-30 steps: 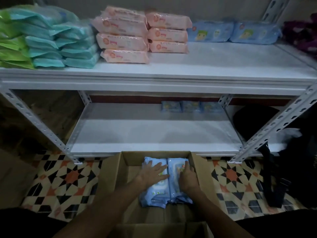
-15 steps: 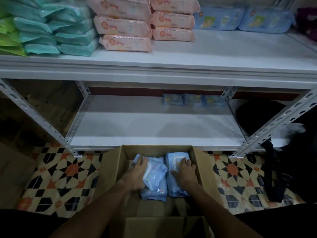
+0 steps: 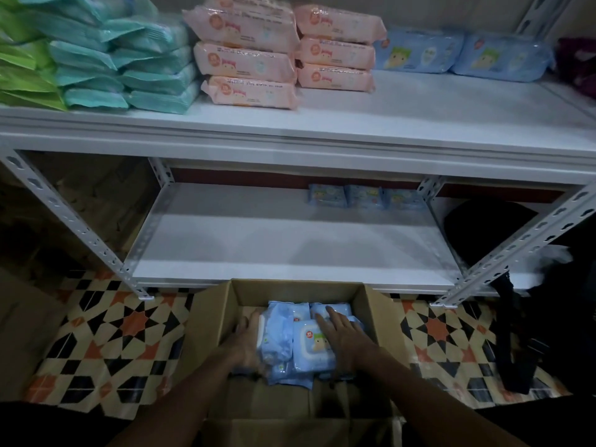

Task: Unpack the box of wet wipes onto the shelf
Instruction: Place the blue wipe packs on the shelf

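An open cardboard box [image 3: 211, 321] stands on the floor in front of the white shelf unit. Several light blue wet wipes packs [image 3: 311, 348] lie bunched in it, some tipped on edge. My left hand [image 3: 245, 345] grips the left side of the bunch, fingers along its edge. Over the right-hand pack my right hand [image 3: 343, 337] rests flat, with its fingers spread. The lower shelf [image 3: 290, 253] carries three small blue packs [image 3: 364, 196] at the back. The upper shelf [image 3: 419, 124] carries stacked packs.
On the upper shelf lie green packs [image 3: 22, 75], teal packs [image 3: 129, 69], pink packs [image 3: 258, 59] and blue packs [image 3: 461, 53]. A black bag [image 3: 516, 317] hangs by the right shelf post. The floor [image 3: 106, 333] is patterned tile. Another cardboard piece [image 3: 19, 317] sits far left.
Both hands lay flat on two packs a second ago. My left hand has since tipped the left pack up on edge, and the packs are bunched together between my hands.
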`<state>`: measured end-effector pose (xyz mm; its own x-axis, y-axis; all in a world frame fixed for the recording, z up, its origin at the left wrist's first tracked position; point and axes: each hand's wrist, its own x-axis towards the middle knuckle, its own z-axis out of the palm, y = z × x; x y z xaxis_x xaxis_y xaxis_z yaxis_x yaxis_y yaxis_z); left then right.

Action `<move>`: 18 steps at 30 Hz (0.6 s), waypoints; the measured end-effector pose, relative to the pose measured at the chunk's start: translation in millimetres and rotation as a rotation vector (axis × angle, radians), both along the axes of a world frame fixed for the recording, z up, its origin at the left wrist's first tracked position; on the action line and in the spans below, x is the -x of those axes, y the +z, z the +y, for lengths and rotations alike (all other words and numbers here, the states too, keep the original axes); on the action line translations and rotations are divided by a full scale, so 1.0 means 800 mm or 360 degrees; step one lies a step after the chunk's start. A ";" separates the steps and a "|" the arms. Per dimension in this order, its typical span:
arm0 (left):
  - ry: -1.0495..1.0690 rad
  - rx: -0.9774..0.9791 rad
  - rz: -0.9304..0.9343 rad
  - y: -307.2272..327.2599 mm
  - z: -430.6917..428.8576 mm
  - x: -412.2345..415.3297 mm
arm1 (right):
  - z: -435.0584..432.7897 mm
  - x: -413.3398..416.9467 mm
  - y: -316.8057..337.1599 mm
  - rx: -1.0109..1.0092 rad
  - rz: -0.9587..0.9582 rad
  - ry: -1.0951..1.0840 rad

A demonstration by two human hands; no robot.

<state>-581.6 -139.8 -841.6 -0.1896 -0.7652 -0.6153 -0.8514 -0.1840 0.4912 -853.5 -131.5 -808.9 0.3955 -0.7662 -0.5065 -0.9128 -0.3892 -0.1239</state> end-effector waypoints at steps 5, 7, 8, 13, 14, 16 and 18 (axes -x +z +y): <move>0.0014 0.0143 -0.0049 -0.007 -0.001 0.004 | 0.007 -0.019 -0.032 0.0233 0.0133 -0.0117; 0.0033 0.0177 -0.0036 -0.012 -0.003 0.004 | 0.006 -0.021 -0.034 0.0275 0.0123 -0.0128; 0.0032 0.0191 -0.0029 -0.014 -0.004 0.005 | 0.006 -0.020 -0.035 0.0281 0.0110 -0.0132; 0.0042 0.0239 0.0055 -0.016 -0.004 0.002 | 0.006 -0.018 -0.040 0.0283 0.0015 -0.0172; 0.0050 0.0235 0.0064 -0.015 -0.004 0.002 | 0.007 -0.018 -0.041 0.0281 0.0000 -0.0180; 0.0076 0.0204 0.0067 -0.011 -0.002 0.004 | 0.006 -0.017 -0.039 0.0270 -0.0010 -0.0187; 0.0101 0.0183 0.0038 -0.008 0.001 0.002 | 0.005 -0.016 -0.036 0.0261 -0.0016 -0.0172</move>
